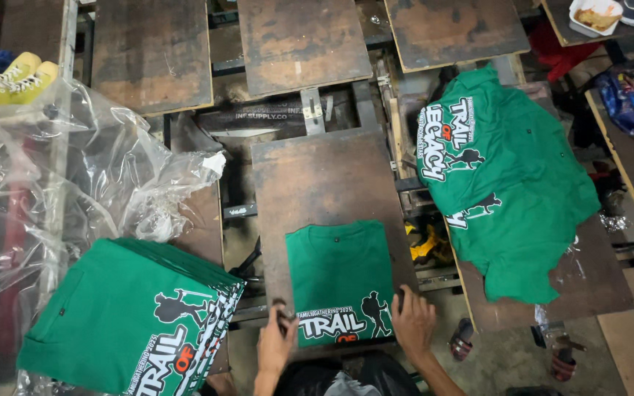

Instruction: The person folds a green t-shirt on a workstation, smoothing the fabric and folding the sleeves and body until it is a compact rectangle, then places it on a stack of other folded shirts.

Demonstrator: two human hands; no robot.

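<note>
While I look down from the head camera, both hands are on a folded green T-shirt that lies flat on the middle wooden platen of the worktop, its white, black and red print at the near edge. My left hand sits at the shirt's lower left corner, fingers curled down over the hem; it looks like a pinch on the cloth, though I cannot tell how firm. My right hand is on the lower right corner, fingers spread fairly wide and pressed flat against the fabric and the platen edge, not closed around anything. To the left, just beside the platen, a stack of folded green shirts with the same print rests on clear plastic sheeting, which bunches up towards the upper left. A pair of yellow sneakers sits at the far left, behind that plastic. To the right, well apart from my hands, a loose pile of green shirts is heaped unfolded over another platen, print side up. More bare wooden platens line the top of the view. Near the floor on the right I can see sandals.
</note>
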